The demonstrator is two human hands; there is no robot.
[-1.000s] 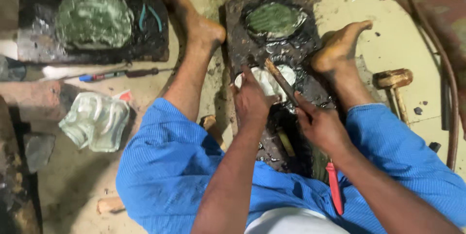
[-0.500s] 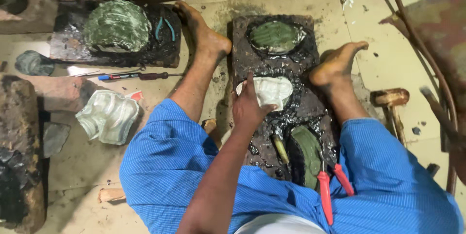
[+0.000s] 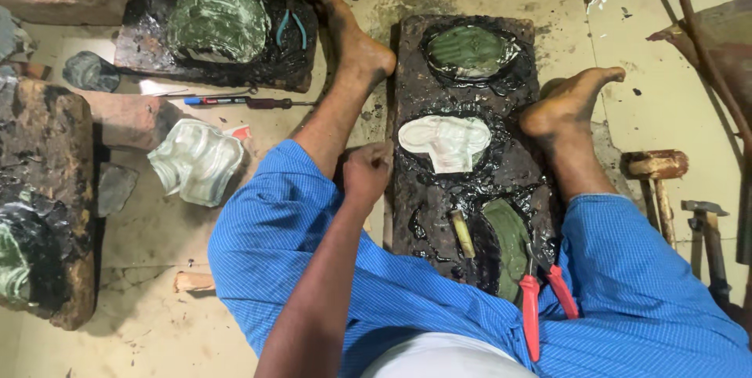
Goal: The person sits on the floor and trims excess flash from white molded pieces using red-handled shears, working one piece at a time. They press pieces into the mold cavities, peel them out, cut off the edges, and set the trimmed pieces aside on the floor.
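My left hand [image 3: 366,173] is closed into a loose fist and rests at the left edge of the long dark pitch-covered wooden board [image 3: 415,213] that lies between my bare feet; whether it grips anything I cannot tell, as the fingers curl under. My right hand is out of view. On the board, just right of my left hand, sits the pale white embossed metal sheet [image 3: 446,141], bedded in black pitch. Beyond it, at the far end of the board, lies a round green-tinted metal relief piece [image 3: 470,50]. Nearer my lap, a green curved metal piece [image 3: 507,243] lies in the pitch, with a short wooden-handled punch [image 3: 462,234] just left of it and red-handled pliers [image 3: 539,300] resting at its near edge, over my blue trousers. To my left on the floor are a crumpled silvery metal casting [image 3: 197,160], a red-and-blue handled screwdriver [image 3: 235,101], and a second pitch board bearing a large green domed piece [image 3: 219,21]. A wooden mallet [image 3: 656,168] lies to my right.
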